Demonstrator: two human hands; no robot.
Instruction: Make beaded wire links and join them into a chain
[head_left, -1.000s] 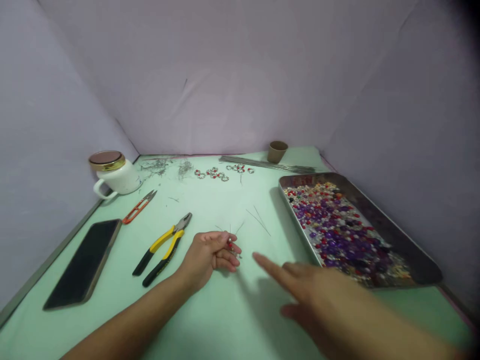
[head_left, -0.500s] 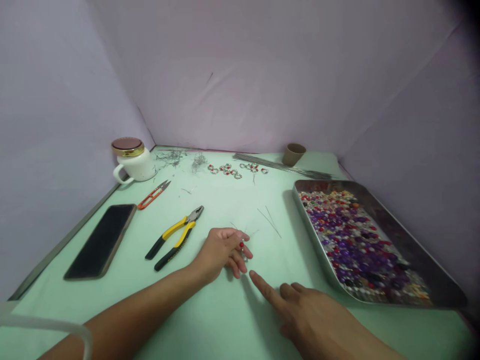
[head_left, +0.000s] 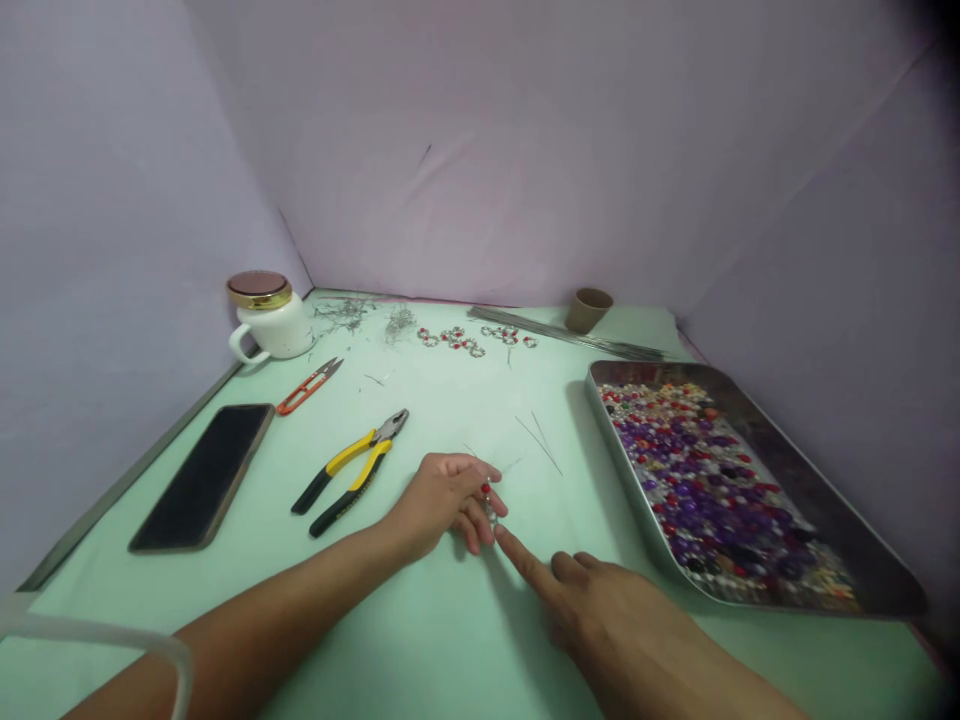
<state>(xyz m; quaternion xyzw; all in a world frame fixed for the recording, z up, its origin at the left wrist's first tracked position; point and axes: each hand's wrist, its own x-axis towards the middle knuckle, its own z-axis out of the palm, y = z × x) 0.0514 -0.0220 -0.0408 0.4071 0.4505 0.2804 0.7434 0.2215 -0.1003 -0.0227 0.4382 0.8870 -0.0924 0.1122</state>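
My left hand (head_left: pixel 441 502) pinches a small beaded wire piece (head_left: pixel 486 489) between thumb and fingers, low over the table. A red bead and some clear beads show on it; the rest is covered by my fingers. From the right, my right hand (head_left: pixel 611 620) reaches in with its index finger stretched out and the other fingers bent. That fingertip is at the lower end of the beaded piece; whether it touches is unclear. Nothing shows in the right hand. Yellow and black pliers (head_left: pixel 367 470) lie left of my left hand, jaws parted. Loose wire pieces (head_left: pixel 540 445) lie beyond my hands.
A metal tray (head_left: pixel 630 478) of mixed beads stands on the right. Along the back are beaded wire rings (head_left: pixel 454 339), a bundle of wires (head_left: pixel 555 331), a brown cup (head_left: pixel 589 312) and wire scraps. Orange snips (head_left: pixel 309 387), a phone (head_left: pixel 204 478) and a lidded white mug (head_left: pixel 279 330) are on the left.
My right index fingertip has moved slightly up and left, closer to the beaded wire piece. My left hand keeps its pinch in nearly the same place.
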